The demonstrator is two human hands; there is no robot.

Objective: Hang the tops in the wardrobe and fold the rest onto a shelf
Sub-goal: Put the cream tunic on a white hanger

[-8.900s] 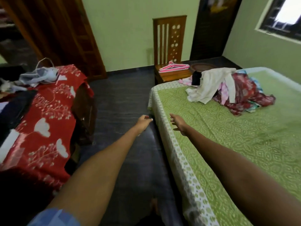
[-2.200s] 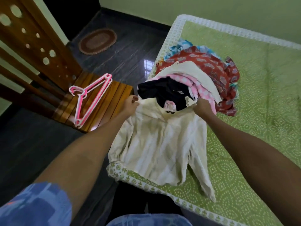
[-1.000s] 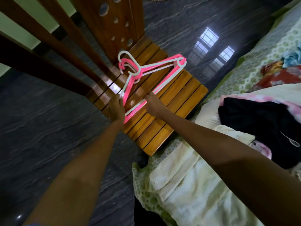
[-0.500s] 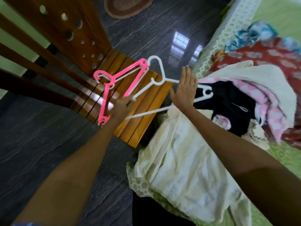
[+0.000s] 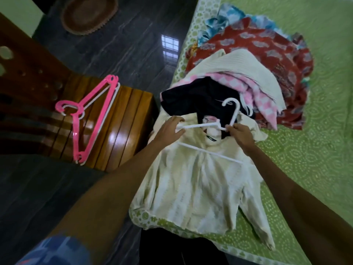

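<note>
- Bed (image 5: pixel 315 150), green-patterned, fills the view from 1 to 5 o'clock; a clothes pile (image 5: pixel 257 60) sits at 1 o'clock, with red print, pink check, cream and black pieces.
- Shirt (image 5: pixel 193 184), cream, long-sleeved, lies flat at centre with its collar toward the pile and its hem over the bed edge at 6 o'clock; it looks thin and creased.
- Chair (image 5: pixel 122 121) at 9 o'clock holds the other hangers (image 5: pixel 89 115), pink and white, now left behind.
- White hanger (image 5: pixel 212 131) has come off the chair half a second ago and now lies over the shirt's collar, hook pointing to 12.
- Right hand (image 5: pixel 241 133) pinches it at the neck; left hand (image 5: pixel 170 129) grasps its left arm end.
- Judgement: threading the hanger into the shirt comes next; no top is hung yet.
</note>
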